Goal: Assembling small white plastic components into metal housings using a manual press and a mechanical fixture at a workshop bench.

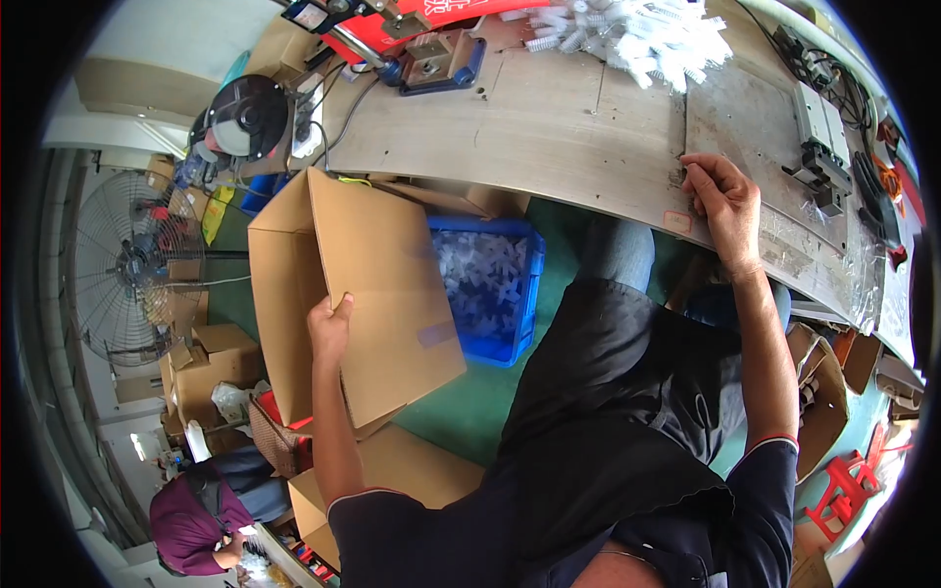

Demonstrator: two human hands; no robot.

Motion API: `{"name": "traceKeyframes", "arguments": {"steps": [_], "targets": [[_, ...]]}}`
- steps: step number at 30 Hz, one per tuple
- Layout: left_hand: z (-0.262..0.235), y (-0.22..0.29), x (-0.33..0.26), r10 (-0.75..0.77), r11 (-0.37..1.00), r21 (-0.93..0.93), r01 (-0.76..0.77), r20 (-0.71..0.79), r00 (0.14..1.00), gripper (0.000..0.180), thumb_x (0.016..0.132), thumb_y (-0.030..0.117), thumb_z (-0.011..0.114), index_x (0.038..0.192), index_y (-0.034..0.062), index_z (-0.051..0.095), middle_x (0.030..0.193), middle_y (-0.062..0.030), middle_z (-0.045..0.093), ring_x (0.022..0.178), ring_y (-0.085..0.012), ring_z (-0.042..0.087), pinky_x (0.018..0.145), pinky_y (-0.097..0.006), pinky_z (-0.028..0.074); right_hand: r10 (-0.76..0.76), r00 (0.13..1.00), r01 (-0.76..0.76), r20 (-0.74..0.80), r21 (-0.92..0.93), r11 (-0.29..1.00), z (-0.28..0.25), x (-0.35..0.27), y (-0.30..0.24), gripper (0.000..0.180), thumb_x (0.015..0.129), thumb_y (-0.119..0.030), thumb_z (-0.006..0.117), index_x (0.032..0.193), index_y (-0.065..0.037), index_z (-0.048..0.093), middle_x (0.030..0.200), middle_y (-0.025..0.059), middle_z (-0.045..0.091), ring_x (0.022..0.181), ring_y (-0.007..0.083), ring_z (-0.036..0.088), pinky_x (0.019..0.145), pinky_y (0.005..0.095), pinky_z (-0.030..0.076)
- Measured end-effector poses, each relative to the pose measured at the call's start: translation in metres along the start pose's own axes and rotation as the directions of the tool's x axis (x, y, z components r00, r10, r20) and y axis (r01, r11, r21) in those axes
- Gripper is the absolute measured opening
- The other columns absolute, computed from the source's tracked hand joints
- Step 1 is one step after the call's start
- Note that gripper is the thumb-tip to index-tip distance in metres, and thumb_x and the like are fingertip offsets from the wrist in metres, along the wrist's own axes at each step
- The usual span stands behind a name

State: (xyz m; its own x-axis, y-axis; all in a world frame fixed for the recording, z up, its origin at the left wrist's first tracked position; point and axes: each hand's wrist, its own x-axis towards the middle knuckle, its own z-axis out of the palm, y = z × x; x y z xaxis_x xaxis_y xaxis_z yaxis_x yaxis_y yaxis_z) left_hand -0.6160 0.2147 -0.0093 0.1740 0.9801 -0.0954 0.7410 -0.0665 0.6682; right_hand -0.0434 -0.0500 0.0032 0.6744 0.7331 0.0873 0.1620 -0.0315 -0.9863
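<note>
Plain brown cardboard, smooth and sharp-creased, makes up the box (pixel 392 274) in the left hand (pixel 330 328). Just right of that hand and beyond the box, a glossy blue plastic bin (pixel 490 351) holds a heap of whitish translucent pieces (pixel 480 269). Forward of both hands runs the table (pixel 539 137), grey and scuffed with small dark marks; a loose pile (pixel 642 39) of white ribbed parts sits on it, ahead and left of the right hand (pixel 725 201).

The box stands tilted, its broad panel facing the right hand's side, a shadowed hollow showing to the left of that panel. A strip of purplish tape crosses its lower right part.

The left forearm reaches forward, hand clamped on the panel's edge, thumb flat along the face. Well apart from it, the right hand is over the table's near edge, fingers curled, thumb near the index finger; whether it pinches anything cannot be told.
</note>
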Motion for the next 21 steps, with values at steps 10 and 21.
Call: {"name": "traceKeyframes", "arguments": {"steps": [10,21], "targets": [[-0.015,-0.010,-0.004,0.129,0.989,0.080,-0.126,-0.036,0.991,0.033,0.099,0.021,0.069,0.115,-0.0072,0.070,0.095,-0.0144,0.076,0.082,-0.0152,0.068,0.077,-0.034,0.055,-0.032,0.999,0.032,0.004,-0.032,0.999,0.002,0.003,0.002,0.019,0.101,-0.013,0.064,0.114,-0.002,0.074,0.081,-0.0022,0.067,0.064,0.0017,0.050,0.060,0.0195,0.041],[0.005,0.053,-0.021,0.342,0.762,0.642,-0.082,-0.292,0.893,0.044,0.093,0.021,0.073,0.133,0.0066,0.063,0.128,-0.0192,0.067,0.119,-0.0355,0.063,0.097,-0.046,0.051,-0.034,0.999,0.035,-0.027,0.048,0.998,-0.003,-0.002,0.004,0.019,0.101,-0.012,0.064,0.113,0.000,0.072,0.082,-0.0001,0.066,0.063,0.0033,0.052,0.058,0.0209,0.043]]}}
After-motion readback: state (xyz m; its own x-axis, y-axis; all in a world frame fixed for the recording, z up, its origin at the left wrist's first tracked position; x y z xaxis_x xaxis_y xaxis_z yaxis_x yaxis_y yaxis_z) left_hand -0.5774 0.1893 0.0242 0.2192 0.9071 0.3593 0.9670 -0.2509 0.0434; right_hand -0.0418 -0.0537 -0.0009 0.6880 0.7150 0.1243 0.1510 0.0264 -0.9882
